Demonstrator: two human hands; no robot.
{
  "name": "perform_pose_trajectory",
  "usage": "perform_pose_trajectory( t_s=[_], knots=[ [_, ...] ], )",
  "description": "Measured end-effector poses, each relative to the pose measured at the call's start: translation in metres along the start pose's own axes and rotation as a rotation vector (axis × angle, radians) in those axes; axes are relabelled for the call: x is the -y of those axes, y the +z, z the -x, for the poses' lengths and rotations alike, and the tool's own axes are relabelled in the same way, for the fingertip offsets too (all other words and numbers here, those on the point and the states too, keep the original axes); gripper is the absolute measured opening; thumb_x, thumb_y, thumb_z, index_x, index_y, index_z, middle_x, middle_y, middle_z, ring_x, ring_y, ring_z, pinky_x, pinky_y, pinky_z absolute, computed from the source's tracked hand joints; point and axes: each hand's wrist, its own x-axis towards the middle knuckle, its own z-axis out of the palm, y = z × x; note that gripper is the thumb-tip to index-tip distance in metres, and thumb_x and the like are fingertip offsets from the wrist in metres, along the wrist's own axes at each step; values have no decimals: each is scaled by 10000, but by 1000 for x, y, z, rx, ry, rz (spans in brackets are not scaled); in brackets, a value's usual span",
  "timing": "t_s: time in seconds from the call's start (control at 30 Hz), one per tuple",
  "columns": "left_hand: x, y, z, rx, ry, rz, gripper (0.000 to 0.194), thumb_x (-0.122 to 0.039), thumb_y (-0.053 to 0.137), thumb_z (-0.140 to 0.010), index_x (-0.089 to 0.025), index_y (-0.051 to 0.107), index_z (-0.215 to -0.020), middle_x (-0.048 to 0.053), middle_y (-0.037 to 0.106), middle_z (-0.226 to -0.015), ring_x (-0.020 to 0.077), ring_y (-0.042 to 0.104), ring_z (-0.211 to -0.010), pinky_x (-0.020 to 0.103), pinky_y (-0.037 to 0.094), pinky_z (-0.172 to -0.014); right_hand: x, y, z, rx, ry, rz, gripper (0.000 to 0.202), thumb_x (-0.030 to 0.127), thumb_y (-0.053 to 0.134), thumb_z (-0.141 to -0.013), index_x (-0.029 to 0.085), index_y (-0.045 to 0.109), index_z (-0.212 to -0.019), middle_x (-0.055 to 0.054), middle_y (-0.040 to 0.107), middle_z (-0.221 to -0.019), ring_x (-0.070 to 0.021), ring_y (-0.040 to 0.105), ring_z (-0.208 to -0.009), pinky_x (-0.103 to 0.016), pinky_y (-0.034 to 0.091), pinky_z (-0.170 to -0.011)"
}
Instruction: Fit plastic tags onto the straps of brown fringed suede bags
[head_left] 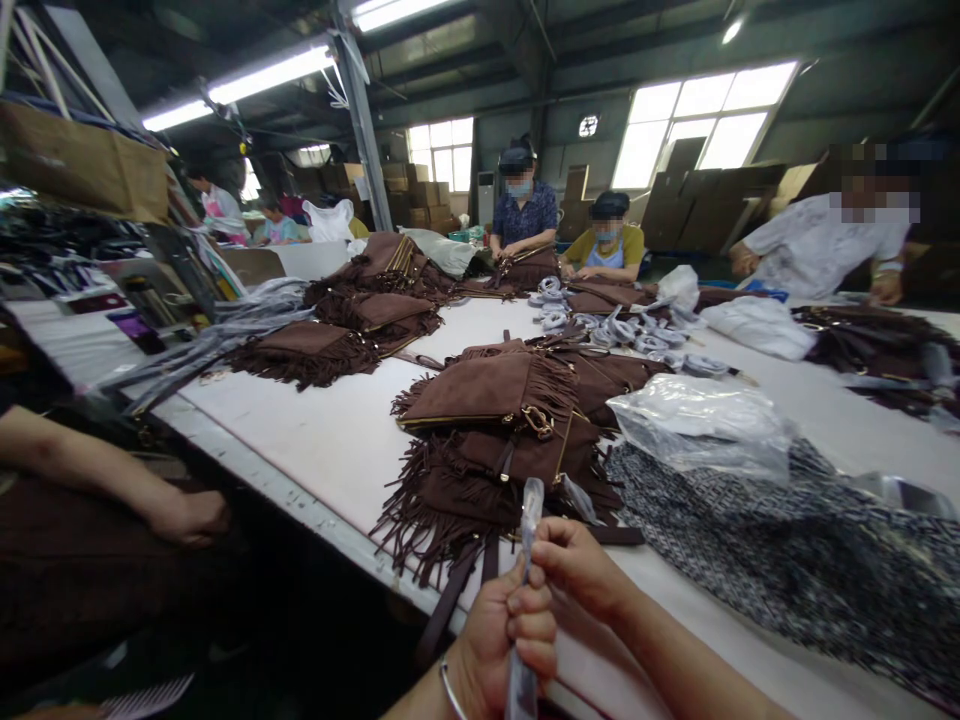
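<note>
Both hands are gripping a thin clear plastic strip (527, 560) just in front of the stacked brown fringed bags (495, 440). The left hand (504, 640) is clenching its lower part, the right hand (574, 565) pinching higher. The strip's bottom end is running out of frame.

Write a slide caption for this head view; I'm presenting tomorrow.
Both hands pinch a clear plastic strip beside stacked brown fringed bags.
</note>
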Motion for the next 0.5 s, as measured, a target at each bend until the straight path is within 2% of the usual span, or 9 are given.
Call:
perform_pose_trajectory(
  t_s=[0.1, 0.3, 0.43, 0.5],
  knots=[
    [-1, 0, 1, -15, 33, -65, 162, -248, 584, -870, -154, 497, -771, -121, 157, -518, 13, 51, -398, 110, 164, -435, 0, 0, -3, -7, 8, 13, 418, 471, 791, -640, 169, 503, -617, 16, 627, -533, -108, 537, -500, -239, 382, -550],
    [-2, 1, 5, -14, 12, -74, 157, -225, 566, -873, -155, 493, -753, -123, 159, -514, 12, 34, -402, 107, 149, -426, 5, -1, -1, 5, -34, 169, 390, 465, 747, -698, 174, 504, -607, -8, 654, -562, -127, 559, -527, -253, 406, -563],
    [-2, 5, 6, 14, -7, -44, 162, -214, 573, -859, -156, 479, -741, -132, 167, -498, 6, 35, -396, 104, 155, -423, 6, -2, -1, -74, -89, 264, 405, 479, 779, -641, 171, 521, -593, 20, 600, -537, -116, 519, -519, -235, 377, -525],
    [0, 6, 6, -13, -7, -66, 180, -212, 564, -857, -161, 464, -716, -131, 151, -496, 10, 15, -398, 109, 140, -417, 3, -1, -1, -64, -74, 228, 405, 504, 777, -634, 160, 562, -625, 23, 589, -551, -106, 496, -522, -226, 361, -518]
  ],
)
